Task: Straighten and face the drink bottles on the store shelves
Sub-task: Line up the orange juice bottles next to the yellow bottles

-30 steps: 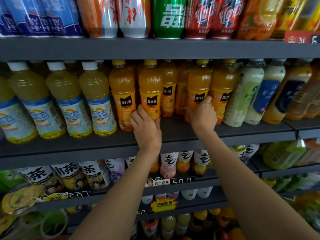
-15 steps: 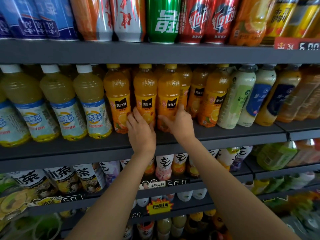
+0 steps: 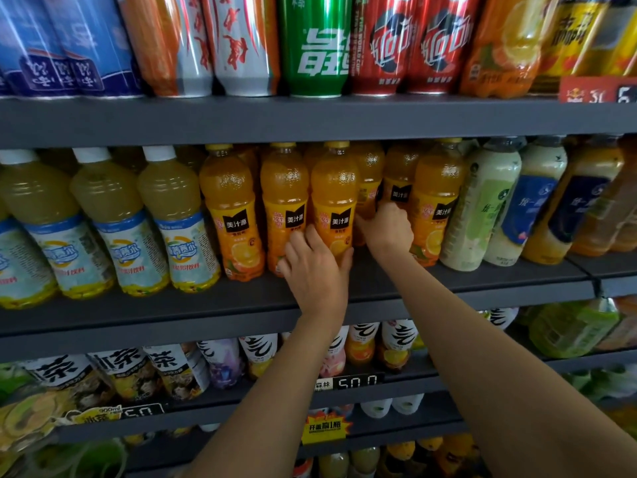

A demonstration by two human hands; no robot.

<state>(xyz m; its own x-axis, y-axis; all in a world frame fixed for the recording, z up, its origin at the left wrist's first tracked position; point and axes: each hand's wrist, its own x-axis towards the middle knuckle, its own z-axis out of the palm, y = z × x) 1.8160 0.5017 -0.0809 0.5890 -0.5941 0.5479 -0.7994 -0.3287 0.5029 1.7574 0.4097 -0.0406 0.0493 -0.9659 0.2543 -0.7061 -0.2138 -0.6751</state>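
Orange juice bottles (image 3: 334, 201) stand near the shelf (image 3: 138, 305) front edge. Your left hand (image 3: 315, 267) cups 1 front bottle, steadying its label outward; your right hand (image 3: 387, 229) curls around a bottle (image 3: 396, 188) set farther back, probably drawing it forward.

shelf (image 3: 172, 305): dark grey | on it: orange juice bottles (image 3: 229, 215) (upright), pale yellow bottles (image 3: 107, 219)
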